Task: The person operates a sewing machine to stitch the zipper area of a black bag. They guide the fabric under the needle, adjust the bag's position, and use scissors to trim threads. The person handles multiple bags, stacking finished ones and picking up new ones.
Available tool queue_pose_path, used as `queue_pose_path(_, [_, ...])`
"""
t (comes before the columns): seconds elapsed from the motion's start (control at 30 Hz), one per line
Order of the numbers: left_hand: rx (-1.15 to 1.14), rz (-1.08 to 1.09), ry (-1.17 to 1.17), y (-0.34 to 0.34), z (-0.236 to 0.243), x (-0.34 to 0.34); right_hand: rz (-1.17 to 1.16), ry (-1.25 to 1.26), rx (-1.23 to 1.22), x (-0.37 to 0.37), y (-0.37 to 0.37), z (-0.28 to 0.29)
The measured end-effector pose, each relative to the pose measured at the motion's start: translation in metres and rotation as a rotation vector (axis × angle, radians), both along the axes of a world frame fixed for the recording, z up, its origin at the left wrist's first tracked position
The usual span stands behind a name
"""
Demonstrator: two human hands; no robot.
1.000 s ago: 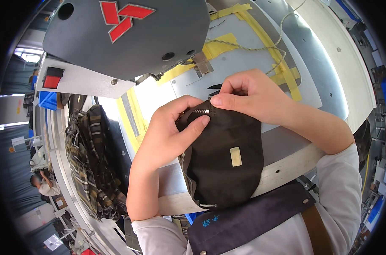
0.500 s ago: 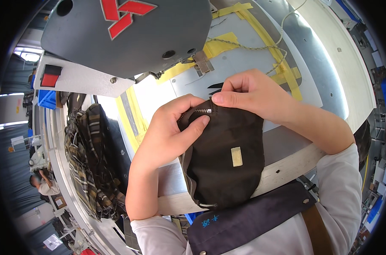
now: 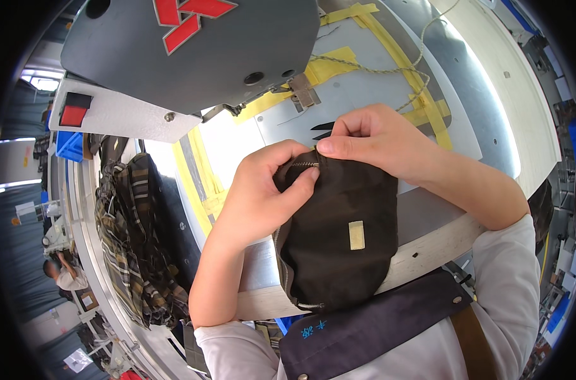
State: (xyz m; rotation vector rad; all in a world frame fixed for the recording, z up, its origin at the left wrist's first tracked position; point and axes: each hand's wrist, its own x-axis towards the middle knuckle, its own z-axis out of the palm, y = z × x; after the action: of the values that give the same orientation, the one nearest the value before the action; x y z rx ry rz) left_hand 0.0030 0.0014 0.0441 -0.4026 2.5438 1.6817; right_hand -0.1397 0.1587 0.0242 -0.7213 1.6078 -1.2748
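A dark brown fabric piece (image 3: 339,202) with a metal zipper (image 3: 287,269) along its left edge hangs from both hands over the table's front edge. A small piece of pale tape (image 3: 356,235) sticks to its middle. My left hand (image 3: 266,190) is closed on the upper left corner, thumb on top near the zipper's upper end. At the top edge my right hand (image 3: 370,142) pinches the cloth, thumb close to the left fingers. The dark pointed tips of a tool (image 3: 323,131), perhaps scissors, show beside the right hand; the rest is hidden.
A grey sewing machine head (image 3: 193,57) with a red emblem overhangs the far left. Yellow tape (image 3: 389,44) and a loose cord (image 3: 389,71) lie across the work plate. Plaid cloth (image 3: 133,240) is heaped at the left. Farther left, another person (image 3: 66,275) sits at work.
My left hand has shifted slightly right and its thumb now covers the zipper's upper end. The fabric has moved a little right with it. My right hand stays nearly in place.
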Motion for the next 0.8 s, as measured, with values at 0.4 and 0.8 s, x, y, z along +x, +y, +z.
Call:
queue_pose_path(0.4, [0.015, -0.035, 0.046, -0.005, -0.01, -0.004, 0.053, 0.19, -0.108, -0.009, 0.0, -0.004])
queue_pose_path(0.8, [0.225, 0.084, 0.098, 0.001, -0.003, -0.002, 0.086, 0.361, -0.205, -0.01, 0.002, 0.013])
